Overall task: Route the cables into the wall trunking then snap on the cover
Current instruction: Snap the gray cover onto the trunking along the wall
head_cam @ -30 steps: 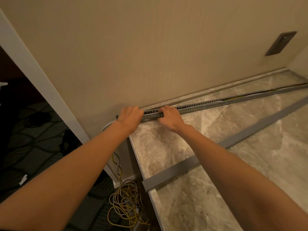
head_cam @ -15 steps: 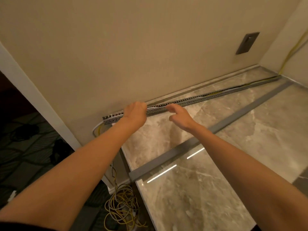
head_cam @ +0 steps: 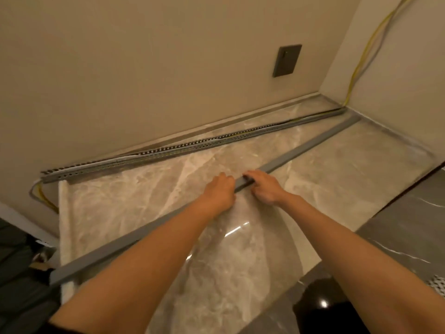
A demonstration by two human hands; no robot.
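Both hands have come off the trunking by the wall and dropped back onto the cover strip! The left hand (head_cam: 220, 189) and right hand (head_cam: 263, 186) sit side by side, fingers curled over the grey cover (head_cam: 313, 147), grasping it near its middle. The cover lies diagonally across the marble surface (head_cam: 149, 196), well apart from the slotted trunking (head_cam: 192, 147), which runs along the foot of the wall (head_cam: 144, 68). Yellow cable (head_cam: 361, 59) climbs the far corner; more loops out at the trunking's near end. A dark wall plate (head_cam: 287, 60) sits above.
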